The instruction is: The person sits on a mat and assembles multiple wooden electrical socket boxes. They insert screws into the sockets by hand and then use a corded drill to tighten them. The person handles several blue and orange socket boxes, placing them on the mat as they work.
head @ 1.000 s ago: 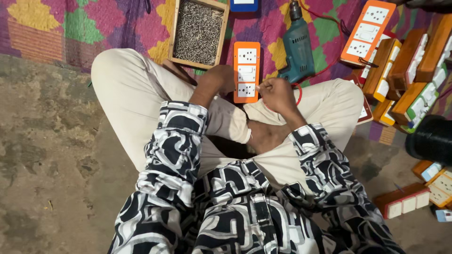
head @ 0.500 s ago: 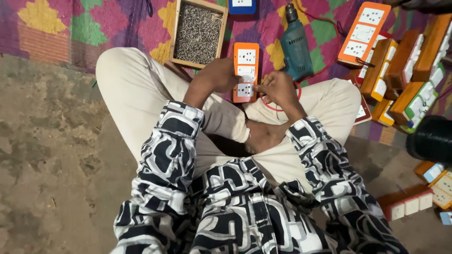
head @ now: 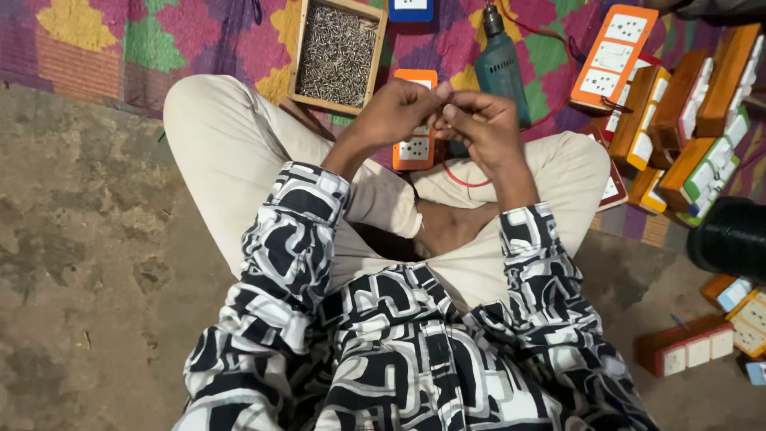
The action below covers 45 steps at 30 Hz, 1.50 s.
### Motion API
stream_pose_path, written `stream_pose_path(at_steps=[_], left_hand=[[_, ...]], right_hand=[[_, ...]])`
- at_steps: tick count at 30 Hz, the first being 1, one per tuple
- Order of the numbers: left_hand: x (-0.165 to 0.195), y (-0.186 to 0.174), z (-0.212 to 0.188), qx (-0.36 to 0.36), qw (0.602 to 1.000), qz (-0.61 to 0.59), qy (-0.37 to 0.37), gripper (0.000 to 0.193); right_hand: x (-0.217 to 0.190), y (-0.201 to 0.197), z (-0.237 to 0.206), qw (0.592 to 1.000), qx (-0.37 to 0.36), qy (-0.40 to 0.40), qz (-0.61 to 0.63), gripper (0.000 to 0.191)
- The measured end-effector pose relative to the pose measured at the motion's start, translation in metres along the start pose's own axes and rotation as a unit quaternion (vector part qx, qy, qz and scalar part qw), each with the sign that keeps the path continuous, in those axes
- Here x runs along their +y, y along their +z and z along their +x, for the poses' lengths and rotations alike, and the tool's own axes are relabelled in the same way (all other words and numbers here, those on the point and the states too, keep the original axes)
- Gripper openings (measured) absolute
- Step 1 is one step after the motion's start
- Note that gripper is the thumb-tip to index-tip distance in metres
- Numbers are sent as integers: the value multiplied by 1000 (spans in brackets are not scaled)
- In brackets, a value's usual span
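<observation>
Both of my hands were raised together above my crossed legs, the left hand (head: 392, 112) and the right hand (head: 483, 124) meeting fingertip to fingertip. Each grip was pinched nearly closed at the tips, but whatever sat between the fingers was too small to make out, so I could not tell what, if anything, I had hold of. Directly beneath my hands lay the orange switch board (head: 415, 144), flat on the patterned mat (head: 112, 40) between my knees, its white sockets partly hidden by my left fingers; my hands hung over it and did not appear to press on it. Just beyond my left hand stood the wooden tray of screws (head: 337, 54), near but apart from my knuckles. Beyond my right hand the green drill (head: 501, 68) lay on the mat, and a red wire (head: 459, 177) curled under my right wrist. Further to my right, well apart from my hands, more orange boards (head: 610, 56) were stacked in a loose row, and a black roll (head: 732, 238) sat at the edge of the concrete floor (head: 88, 263).
</observation>
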State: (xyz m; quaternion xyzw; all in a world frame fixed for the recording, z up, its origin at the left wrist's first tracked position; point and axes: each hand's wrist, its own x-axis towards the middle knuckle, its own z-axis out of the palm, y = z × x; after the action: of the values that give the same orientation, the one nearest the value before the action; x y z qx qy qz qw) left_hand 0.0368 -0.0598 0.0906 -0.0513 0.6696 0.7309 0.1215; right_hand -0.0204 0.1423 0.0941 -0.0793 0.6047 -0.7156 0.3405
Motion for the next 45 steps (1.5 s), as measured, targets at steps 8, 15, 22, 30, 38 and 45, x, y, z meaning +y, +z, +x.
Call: stream_pose_path(at_steps=[8, 15, 22, 30, 38, 45], left_hand=[[11, -3, 6, -8, 986, -142, -85, 57], [-9, -32, 22, 211, 965, 153, 2, 71], [-19, -57, 23, 325, 940, 106, -25, 68], [-22, -52, 25, 305, 944, 120, -43, 69], [-16, -48, 20, 168, 968, 155, -103, 59], [-19, -36, 18, 123, 966, 162, -157, 54]], right_hand=[[0, 11, 11, 997, 31, -9, 72, 5], [36, 24, 4, 993, 11, 14, -115, 6], [73, 37, 2, 881, -80, -84, -460, 8], [63, 56, 2, 830, -49, -76, -550, 19], [48, 51, 35, 779, 63, 235, -578, 21], [59, 47, 33, 811, 103, 317, -480, 14]])
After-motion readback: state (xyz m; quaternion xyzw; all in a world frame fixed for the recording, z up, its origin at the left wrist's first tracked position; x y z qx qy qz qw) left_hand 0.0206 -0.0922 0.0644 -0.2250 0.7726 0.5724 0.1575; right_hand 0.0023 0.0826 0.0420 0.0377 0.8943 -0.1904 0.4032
